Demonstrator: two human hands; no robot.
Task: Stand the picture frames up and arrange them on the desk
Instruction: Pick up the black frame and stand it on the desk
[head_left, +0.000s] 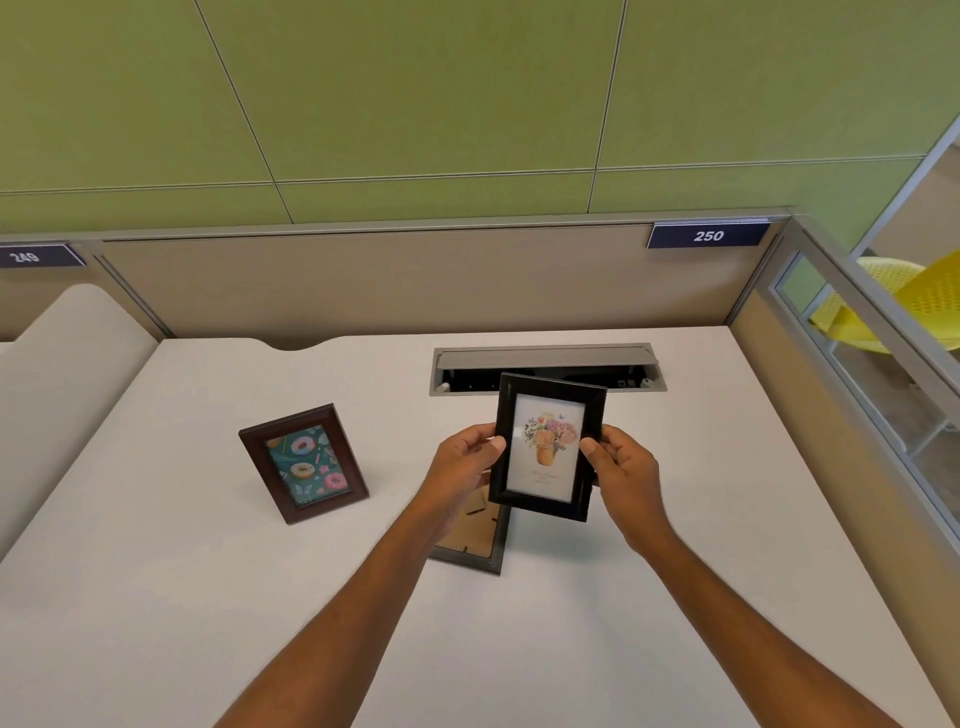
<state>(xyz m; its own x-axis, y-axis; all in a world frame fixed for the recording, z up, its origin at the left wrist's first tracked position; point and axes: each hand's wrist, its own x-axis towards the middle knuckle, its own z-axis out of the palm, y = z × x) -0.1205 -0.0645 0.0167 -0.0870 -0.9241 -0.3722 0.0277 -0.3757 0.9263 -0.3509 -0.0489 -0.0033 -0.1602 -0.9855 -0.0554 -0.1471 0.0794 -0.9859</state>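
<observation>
A black picture frame (546, 447) with a flower-pot print hangs above the white desk (675, 545), picture side facing me. My left hand (465, 462) grips its left edge and my right hand (623, 467) grips its right edge. Under it, a third frame (475, 540) lies face down on the desk, its brown backing showing, partly hidden by my left hand and the black frame. At the left, a dark brown frame (304, 462) with a doughnut picture stands upright, leaning back on its stand.
An open grey cable tray (545, 364) is set into the desk just behind the held frame. Beige partition walls (389, 280) close the back and right side. A yellow chair (893, 296) shows beyond the glass at the right.
</observation>
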